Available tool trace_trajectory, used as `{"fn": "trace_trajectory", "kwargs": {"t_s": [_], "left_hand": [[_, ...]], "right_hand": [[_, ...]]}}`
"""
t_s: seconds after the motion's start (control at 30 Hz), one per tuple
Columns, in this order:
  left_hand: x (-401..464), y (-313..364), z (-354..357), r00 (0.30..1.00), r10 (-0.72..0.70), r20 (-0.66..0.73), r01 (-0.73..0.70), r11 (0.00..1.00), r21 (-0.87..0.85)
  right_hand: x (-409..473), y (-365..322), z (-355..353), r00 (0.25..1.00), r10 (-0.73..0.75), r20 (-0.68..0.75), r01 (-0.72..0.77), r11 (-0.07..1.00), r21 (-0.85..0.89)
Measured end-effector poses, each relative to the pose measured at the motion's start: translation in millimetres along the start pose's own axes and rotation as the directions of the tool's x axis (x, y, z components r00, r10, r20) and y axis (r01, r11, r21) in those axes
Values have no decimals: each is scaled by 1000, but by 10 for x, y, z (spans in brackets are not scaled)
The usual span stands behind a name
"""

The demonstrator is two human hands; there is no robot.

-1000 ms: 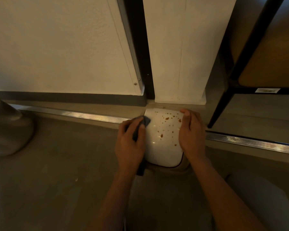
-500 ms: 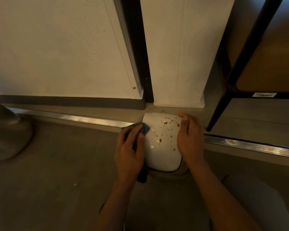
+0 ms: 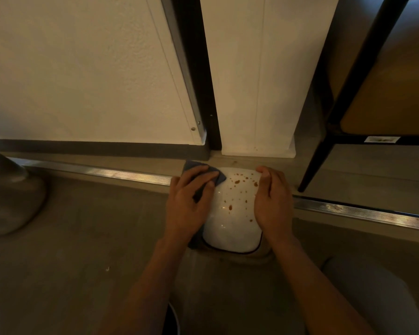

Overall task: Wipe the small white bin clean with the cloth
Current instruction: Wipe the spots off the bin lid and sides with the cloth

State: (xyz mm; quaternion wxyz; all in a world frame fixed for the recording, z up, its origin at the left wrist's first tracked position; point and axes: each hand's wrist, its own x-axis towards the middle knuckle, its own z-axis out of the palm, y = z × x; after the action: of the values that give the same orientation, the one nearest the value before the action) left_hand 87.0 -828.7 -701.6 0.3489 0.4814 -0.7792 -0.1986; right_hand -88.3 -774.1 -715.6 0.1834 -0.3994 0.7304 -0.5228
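Note:
The small white bin (image 3: 230,228) stands on the floor below me, its glossy lid dotted with several brown spots near the far end. My left hand (image 3: 189,204) presses a dark blue-grey cloth (image 3: 219,178) against the bin's far left corner, fingers spread flat over the fabric. A strip of cloth also hangs down the bin's left side under my palm. My right hand (image 3: 272,201) wraps over the bin's right edge, thumb on the lid, fingers curled down the side.
A white wall and dark door gap rise just behind the bin. A metal floor strip (image 3: 361,211) runs left to right under it. Black chair legs (image 3: 319,160) stand at the right. A grey rounded object (image 3: 10,197) sits at far left.
My left hand has slid with the cloth toward the bin's far left corner, and more cloth now shows beyond my fingers. The right hand keeps its hold on the right edge.

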Motion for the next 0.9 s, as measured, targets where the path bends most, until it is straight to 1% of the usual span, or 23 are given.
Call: {"fn": "trace_trajectory", "kwargs": {"t_s": [0.03,0.07,0.13,0.17,0.2,0.23,0.27,0.33,0.37,0.47,0.53,0.57,0.63,0.67,0.73,0.77,0.8,0.83,0.9], "left_hand": [[-52,-24,-6,1000,-13,-12,13,999,-42],[-46,-45,-4,998,-68,-2,68,993,-92],[97,-31,-3,975,-215,57,222,952,-212],[214,2,-4,953,-285,107,303,919,-251],[329,36,-2,924,-345,166,378,892,-249],[435,66,1,898,-380,224,425,881,-208],[518,85,16,889,-379,259,424,894,-146],[563,109,49,919,-292,265,315,948,-48],[530,128,56,941,-232,247,246,969,-28],[250,93,60,994,-53,93,60,996,-68],[-2,54,52,1000,6,-11,-8,994,-112],[-100,39,47,999,-3,-36,-2,990,-142],[-152,36,41,993,-114,-17,107,967,-231],[-95,64,32,981,-193,24,193,945,-265],[107,112,3,926,-358,118,376,882,-284],[216,126,-10,908,-390,155,419,865,-275],[314,137,-13,902,-390,185,427,869,-251],[388,158,0,908,-364,206,405,890,-210],[440,197,58,938,-270,216,296,951,-94]], "right_hand": [[2,0,-2,1000,0,9,0,1000,-4],[5,1,-5,1000,2,20,-2,1000,-7],[8,6,-6,999,4,35,-4,1000,-10],[8,8,-6,999,2,35,-2,1000,-9],[9,10,-5,999,-1,32,2,1000,-7],[10,11,-4,1000,-4,26,4,1000,-6],[11,9,-4,1000,-6,20,6,1000,-6],[10,-2,-2,1000,-8,10,8,1000,-5],[11,-5,-2,1000,-5,8,5,1000,-7],[4,-5,-4,1000,1,12,-1,1000,-28],[2,5,2,1000,3,15,-2,999,-35],[1,9,5,1000,-2,16,2,999,-33],[3,13,1,1000,-9,26,10,1000,-25],[10,17,-2,999,-10,31,10,1000,-24],[13,20,1,999,-9,37,10,1000,-25],[12,18,2,999,-13,36,14,1000,-24],[10,14,3,999,-18,31,19,1000,-22],[15,12,0,1000,-21,22,22,1000,-22],[34,20,-17,1000,-12,3,12,1000,-24]]}}
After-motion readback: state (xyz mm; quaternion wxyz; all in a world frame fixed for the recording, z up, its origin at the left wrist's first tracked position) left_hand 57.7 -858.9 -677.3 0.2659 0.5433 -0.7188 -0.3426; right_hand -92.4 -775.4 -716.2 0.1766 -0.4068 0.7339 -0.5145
